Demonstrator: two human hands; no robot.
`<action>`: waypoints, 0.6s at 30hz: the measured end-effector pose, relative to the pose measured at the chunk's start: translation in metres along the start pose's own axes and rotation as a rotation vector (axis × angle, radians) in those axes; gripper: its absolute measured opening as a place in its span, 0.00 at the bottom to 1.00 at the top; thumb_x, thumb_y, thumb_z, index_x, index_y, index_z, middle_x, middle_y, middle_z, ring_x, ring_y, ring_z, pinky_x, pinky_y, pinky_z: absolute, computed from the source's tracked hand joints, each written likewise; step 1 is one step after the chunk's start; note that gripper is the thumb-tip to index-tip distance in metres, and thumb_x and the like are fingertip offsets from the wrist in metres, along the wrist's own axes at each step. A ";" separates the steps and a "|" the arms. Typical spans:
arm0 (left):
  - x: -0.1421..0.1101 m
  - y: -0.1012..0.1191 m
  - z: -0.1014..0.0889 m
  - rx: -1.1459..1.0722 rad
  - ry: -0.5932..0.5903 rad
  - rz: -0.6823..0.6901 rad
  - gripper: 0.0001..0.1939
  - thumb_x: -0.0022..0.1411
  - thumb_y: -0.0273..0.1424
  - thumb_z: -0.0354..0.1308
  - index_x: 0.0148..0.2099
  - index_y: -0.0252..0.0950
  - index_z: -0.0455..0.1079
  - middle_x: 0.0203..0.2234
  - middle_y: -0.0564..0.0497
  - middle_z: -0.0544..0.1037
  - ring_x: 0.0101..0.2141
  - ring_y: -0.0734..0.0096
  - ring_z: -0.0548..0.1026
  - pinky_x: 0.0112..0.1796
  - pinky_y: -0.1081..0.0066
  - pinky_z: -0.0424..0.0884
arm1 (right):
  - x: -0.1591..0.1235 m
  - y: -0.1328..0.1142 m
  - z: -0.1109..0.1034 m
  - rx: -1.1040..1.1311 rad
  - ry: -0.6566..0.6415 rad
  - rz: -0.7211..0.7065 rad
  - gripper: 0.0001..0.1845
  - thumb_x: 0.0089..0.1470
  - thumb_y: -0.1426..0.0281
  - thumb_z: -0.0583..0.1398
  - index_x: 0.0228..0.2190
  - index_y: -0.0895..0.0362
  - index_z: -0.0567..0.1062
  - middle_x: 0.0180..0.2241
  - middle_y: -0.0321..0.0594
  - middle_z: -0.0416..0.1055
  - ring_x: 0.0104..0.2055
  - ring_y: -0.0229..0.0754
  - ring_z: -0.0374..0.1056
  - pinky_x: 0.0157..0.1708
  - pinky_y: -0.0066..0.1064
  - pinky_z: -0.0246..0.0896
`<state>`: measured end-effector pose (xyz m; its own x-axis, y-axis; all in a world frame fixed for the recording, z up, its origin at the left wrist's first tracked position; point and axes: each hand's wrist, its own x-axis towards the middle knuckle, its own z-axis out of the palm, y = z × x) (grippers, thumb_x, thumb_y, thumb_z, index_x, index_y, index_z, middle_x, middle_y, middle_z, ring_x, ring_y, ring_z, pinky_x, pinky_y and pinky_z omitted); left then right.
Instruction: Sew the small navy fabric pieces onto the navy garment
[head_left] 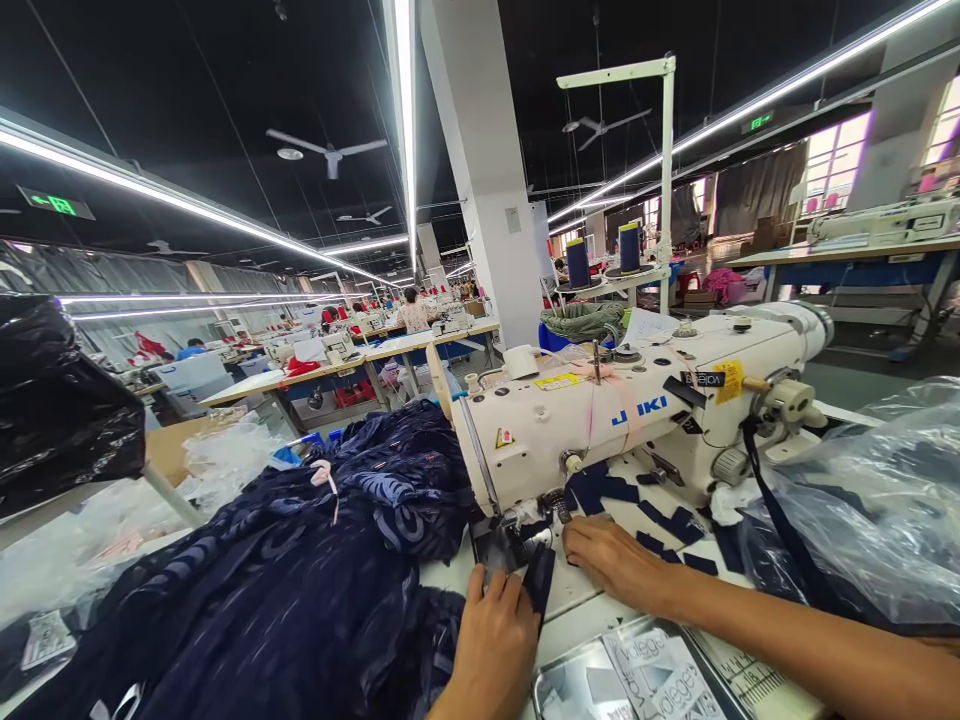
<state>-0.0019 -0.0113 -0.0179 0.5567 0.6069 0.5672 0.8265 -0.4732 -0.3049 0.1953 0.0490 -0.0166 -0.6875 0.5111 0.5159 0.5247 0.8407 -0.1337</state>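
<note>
A white sewing machine (555, 430) stands in front of me, its needle area at the left end of the arm. My left hand (496, 625) is closed, fingers curled on dark navy fabric (538, 578) just before the needle area. My right hand (611, 562) reaches in from the right beside the presser foot, its fingers bent and pressed together; whatever is at the fingertips is hidden. Several short navy fabric strips (664, 520) lie on the machine bed behind and right of this hand. A large heap of navy patterned garments (322, 570) lies left of the needle.
A metal tray (645, 680) with printed labels sits at the front edge. Clear plastic bags (870, 510) with navy cloth lie at the right, and a black bag (64, 390) stands at the left. Thread cones (577, 262) stand behind the machine. People sit at far tables.
</note>
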 end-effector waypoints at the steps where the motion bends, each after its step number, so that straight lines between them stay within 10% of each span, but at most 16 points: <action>1: -0.001 0.000 0.003 -0.006 0.041 -0.011 0.06 0.53 0.24 0.52 0.28 0.36 0.69 0.24 0.51 0.71 0.29 0.65 0.69 0.39 0.59 0.65 | 0.004 -0.004 0.000 0.008 0.000 -0.061 0.12 0.55 0.80 0.46 0.24 0.59 0.64 0.27 0.41 0.66 0.28 0.39 0.59 0.29 0.30 0.55; 8: -0.002 0.008 0.010 -0.200 0.260 0.013 0.11 0.54 0.22 0.44 0.27 0.36 0.66 0.20 0.51 0.69 0.27 0.67 0.69 0.39 0.59 0.67 | 0.020 -0.014 0.006 0.089 -0.117 -0.209 0.11 0.54 0.80 0.46 0.26 0.59 0.64 0.28 0.42 0.66 0.32 0.39 0.60 0.35 0.31 0.56; 14: 0.015 0.002 -0.021 -0.387 -0.197 -0.008 0.13 0.53 0.24 0.49 0.42 0.31 0.67 0.36 0.44 0.73 0.40 0.62 0.70 0.46 0.60 0.66 | 0.019 -0.008 0.006 0.304 -0.120 -0.100 0.10 0.57 0.75 0.47 0.28 0.58 0.65 0.31 0.42 0.67 0.34 0.39 0.62 0.35 0.29 0.59; 18: 0.010 -0.004 -0.024 -0.395 -0.264 -0.061 0.14 0.54 0.26 0.50 0.44 0.30 0.67 0.40 0.43 0.73 0.41 0.60 0.70 0.43 0.62 0.69 | 0.015 -0.004 0.009 0.275 -0.011 -0.024 0.10 0.58 0.74 0.46 0.32 0.58 0.67 0.31 0.42 0.68 0.34 0.40 0.63 0.35 0.30 0.60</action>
<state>-0.0020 -0.0185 0.0068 0.5526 0.7584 0.3456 0.7918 -0.6072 0.0663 0.1785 0.0546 -0.0164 -0.7045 0.4907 0.5127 0.3526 0.8690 -0.3472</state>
